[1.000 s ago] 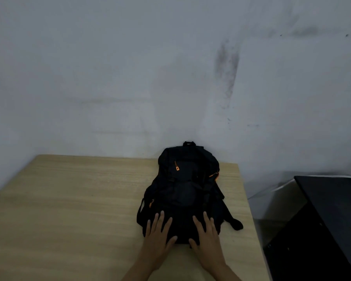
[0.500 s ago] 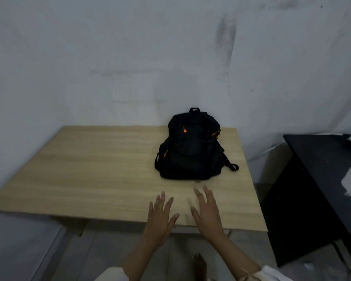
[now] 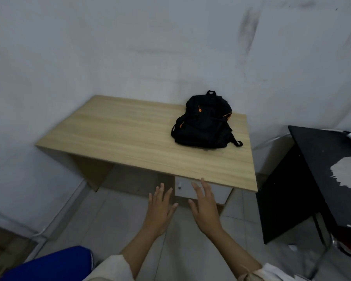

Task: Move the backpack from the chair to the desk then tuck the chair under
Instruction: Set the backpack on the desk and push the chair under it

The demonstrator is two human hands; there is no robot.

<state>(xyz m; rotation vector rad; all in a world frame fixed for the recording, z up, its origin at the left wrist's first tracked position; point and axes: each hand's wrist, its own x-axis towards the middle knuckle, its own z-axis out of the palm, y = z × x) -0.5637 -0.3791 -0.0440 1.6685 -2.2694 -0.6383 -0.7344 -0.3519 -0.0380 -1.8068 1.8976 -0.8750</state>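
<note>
Black backpack (image 3: 204, 123) lying on the wooden desk (image 3: 130, 136) near its right back corner, left hand (image 3: 159, 209) and right hand (image 3: 206, 206) in front of the desk edge, fingers spread wide, holding nothing, blue chair (image 3: 53, 264) at lower left

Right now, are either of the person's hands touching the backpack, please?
No, the backpack lies alone on the desk, while the left hand and right hand hover open, short of the desk's near edge.

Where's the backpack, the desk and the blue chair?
backpack (image 3: 204, 126), head view, middle of its black front.
desk (image 3: 130, 134), head view, bare wooden top.
blue chair (image 3: 55, 264), head view, blue part at the bottom left.
</note>
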